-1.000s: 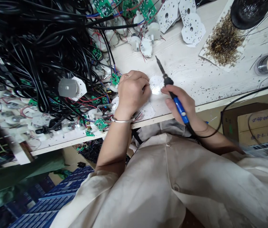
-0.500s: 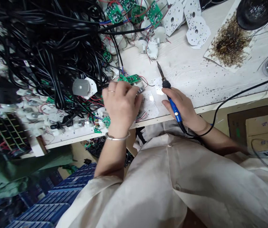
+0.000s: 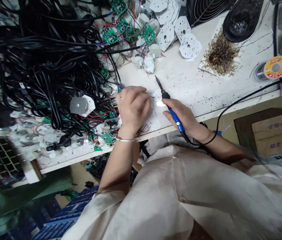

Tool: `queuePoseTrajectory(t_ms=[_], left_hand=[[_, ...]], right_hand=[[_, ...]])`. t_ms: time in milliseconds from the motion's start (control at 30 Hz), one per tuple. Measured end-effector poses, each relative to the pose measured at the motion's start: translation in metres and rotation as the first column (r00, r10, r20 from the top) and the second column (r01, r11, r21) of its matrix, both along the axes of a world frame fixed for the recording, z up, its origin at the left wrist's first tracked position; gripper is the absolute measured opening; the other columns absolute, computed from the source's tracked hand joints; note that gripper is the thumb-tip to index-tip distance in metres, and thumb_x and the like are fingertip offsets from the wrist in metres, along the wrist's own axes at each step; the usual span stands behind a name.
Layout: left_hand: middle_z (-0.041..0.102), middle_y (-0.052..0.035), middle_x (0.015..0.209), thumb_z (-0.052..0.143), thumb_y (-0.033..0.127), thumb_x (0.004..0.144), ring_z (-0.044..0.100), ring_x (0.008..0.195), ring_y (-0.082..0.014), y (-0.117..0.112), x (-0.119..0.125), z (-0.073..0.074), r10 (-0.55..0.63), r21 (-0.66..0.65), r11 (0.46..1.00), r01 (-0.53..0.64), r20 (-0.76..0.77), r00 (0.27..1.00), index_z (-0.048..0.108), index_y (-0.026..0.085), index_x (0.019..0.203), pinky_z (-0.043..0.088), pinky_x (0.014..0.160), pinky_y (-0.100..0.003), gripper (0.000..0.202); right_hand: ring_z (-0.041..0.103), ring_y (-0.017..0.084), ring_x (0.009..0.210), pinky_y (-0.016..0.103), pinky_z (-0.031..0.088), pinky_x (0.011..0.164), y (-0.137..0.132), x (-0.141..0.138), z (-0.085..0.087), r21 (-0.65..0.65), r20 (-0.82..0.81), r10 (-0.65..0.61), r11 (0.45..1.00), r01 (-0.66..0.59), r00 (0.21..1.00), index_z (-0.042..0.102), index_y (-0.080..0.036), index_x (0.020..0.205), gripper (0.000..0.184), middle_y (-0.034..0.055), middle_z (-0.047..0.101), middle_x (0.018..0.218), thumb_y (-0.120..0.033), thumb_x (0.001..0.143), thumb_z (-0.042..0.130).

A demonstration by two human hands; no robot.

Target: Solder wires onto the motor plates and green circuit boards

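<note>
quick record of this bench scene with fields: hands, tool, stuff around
left hand: left hand lies curled over a white board near the table edge
right hand: right hand grips the soldering iron, tip pointing away
left side: black cables in a tangle, green circuit boards behind
far right: solder spool, brown residue on a sheet
surface: white table
</note>
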State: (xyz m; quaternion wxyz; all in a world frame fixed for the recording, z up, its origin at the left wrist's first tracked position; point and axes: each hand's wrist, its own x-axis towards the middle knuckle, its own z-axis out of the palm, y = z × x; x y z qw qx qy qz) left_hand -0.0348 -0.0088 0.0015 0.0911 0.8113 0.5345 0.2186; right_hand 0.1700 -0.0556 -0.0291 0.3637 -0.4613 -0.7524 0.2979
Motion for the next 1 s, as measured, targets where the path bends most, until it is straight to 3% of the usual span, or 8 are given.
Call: queuePoseTrajectory(t_ms=[233, 433, 533, 600, 667, 800, 900, 1000], left_hand=[[0.069, -0.0044, 0.091, 0.049, 0.033, 0.1, 0.062, 0.095, -0.0242, 0.006, 0.008, 0.0, 0.011, -0.066, 0.998, -0.011, -0.004, 1.0, 0.063, 0.022, 0.095, 0.033, 0.098, -0.046, 0.018], [0.073, -0.0078, 0.091, 0.055, 0.032, 0.098, 0.062, 0.099, -0.0291, 0.004, -0.006, -0.01, -0.062, 0.033, 0.997, 0.065, -0.061, 0.996, 0.071, 0.023, 0.099, 0.037, 0.093, -0.048, 0.019], [0.073, -0.009, 0.093, 0.056, 0.029, 0.097, 0.062, 0.101, -0.0302, 0.006, -0.012, -0.014, -0.124, 0.061, 0.989, 0.131, -0.106, 0.987, 0.073, 0.024, 0.102, 0.041, 0.09, -0.047, 0.018], [0.074, -0.008, 0.095, 0.058, 0.028, 0.096, 0.062, 0.1, -0.0297, 0.008, -0.013, -0.015, -0.145, 0.096, 0.983, 0.159, -0.142, 0.979, 0.073, 0.025, 0.1, 0.042, 0.088, -0.046, 0.016], [0.074, -0.0062, 0.096, 0.06, 0.027, 0.096, 0.063, 0.1, -0.0284, 0.009, -0.013, -0.016, -0.165, 0.145, 0.971, 0.189, -0.161, 0.973, 0.072, 0.027, 0.098, 0.043, 0.088, -0.045, 0.013], [0.073, -0.0057, 0.088, 0.058, 0.025, 0.096, 0.064, 0.092, -0.0268, 0.012, -0.012, -0.018, -0.194, 0.166, 0.961, 0.223, -0.172, 0.966, 0.07, 0.027, 0.098, 0.044, 0.091, -0.046, 0.012], [0.072, -0.0059, 0.084, 0.057, 0.025, 0.096, 0.064, 0.089, -0.0277, 0.015, -0.013, -0.021, -0.192, 0.17, 0.961, 0.22, -0.168, 0.967, 0.069, 0.028, 0.097, 0.046, 0.086, -0.045, 0.012], [0.071, -0.0064, 0.083, 0.059, 0.025, 0.095, 0.063, 0.087, -0.0275, 0.015, -0.014, -0.022, -0.196, 0.183, 0.96, 0.214, -0.116, 0.974, 0.068, 0.026, 0.098, 0.048, 0.083, -0.042, 0.01]], right_hand=[[0.066, 0.023, 0.113, 0.041, 0.058, 0.099, 0.0, 0.0, 0.001, -0.048, -0.018, -0.002, 0.999, 0.001, 1.0, 0.048, -0.025, 0.137, 0.038, 0.009, 0.067, 0.122, -0.038, 0.102, 0.041], [0.067, 0.018, 0.112, 0.035, 0.057, 0.101, 0.003, -0.008, 0.003, -0.057, -0.024, -0.022, 0.998, 0.021, 0.999, 0.051, -0.023, 0.134, 0.034, 0.0093, 0.069, 0.119, -0.036, 0.103, 0.041], [0.068, 0.017, 0.114, 0.033, 0.058, 0.099, 0.001, -0.004, 0.006, -0.07, -0.134, -0.061, 0.996, 0.052, 0.989, 0.051, -0.023, 0.134, 0.036, 0.0087, 0.07, 0.122, -0.037, 0.102, 0.044], [0.072, 0.016, 0.107, 0.031, 0.06, 0.095, -0.002, 0.011, 0.012, -0.032, -0.213, -0.153, 0.988, 0.15, 0.965, 0.054, -0.024, 0.132, 0.034, 0.0061, 0.073, 0.117, -0.037, 0.101, 0.049], [0.075, 0.015, 0.094, 0.032, 0.062, 0.088, -0.002, 0.034, 0.017, 0.024, -0.255, -0.324, 0.94, 0.341, 0.911, 0.059, -0.026, 0.127, 0.031, 0.003, 0.077, 0.105, -0.037, 0.099, 0.053], [0.074, 0.014, 0.067, 0.03, 0.063, 0.069, 0.011, 0.087, 0.019, -0.066, -0.366, -0.682, 0.697, 0.714, 0.633, 0.065, -0.024, 0.116, 0.034, -0.0012, 0.075, 0.081, -0.049, 0.098, 0.052], [0.072, 0.012, 0.06, 0.026, 0.06, 0.061, 0.023, 0.109, 0.013, -0.163, -0.383, -0.773, 0.596, 0.786, 0.507, 0.066, -0.021, 0.11, 0.043, -0.0029, 0.072, 0.072, -0.059, 0.094, 0.053], [0.072, 0.012, 0.06, 0.026, 0.06, 0.062, 0.03, 0.113, 0.006, -0.18, -0.371, -0.785, 0.585, 0.791, 0.496, 0.066, -0.02, 0.11, 0.045, -0.0022, 0.073, 0.073, -0.06, 0.093, 0.053]])
